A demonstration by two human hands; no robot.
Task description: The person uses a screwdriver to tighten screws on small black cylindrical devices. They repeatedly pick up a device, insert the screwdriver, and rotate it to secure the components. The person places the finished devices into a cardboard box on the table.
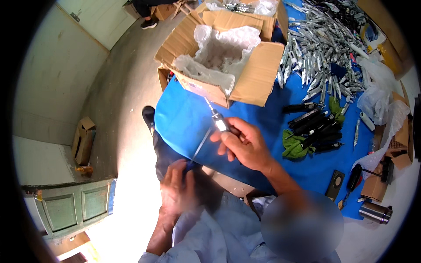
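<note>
In my right hand (247,147) is a shiny silver cylinder (220,124), pinched between thumb and fingers. From its far end a thin pale stem (209,104) points away toward the cardboard box (256,79). My left hand (176,188), partly blurred, closes around the near end of a slim metal rod (201,147). The rod slants up to the right, its far tip close beside the silver cylinder. A bit of dark blue shows where my left fingers grip it. Both hands are over the near edge of the blue-covered table (182,120).
Clear plastic lines the open box. A big heap of slim silver pen-like pieces (307,52) covers the far right. Black pen-like tools (315,122) lie on a green cloth (291,147). A metal flask (375,212) stands at right; a carton (83,140) is on the floor left.
</note>
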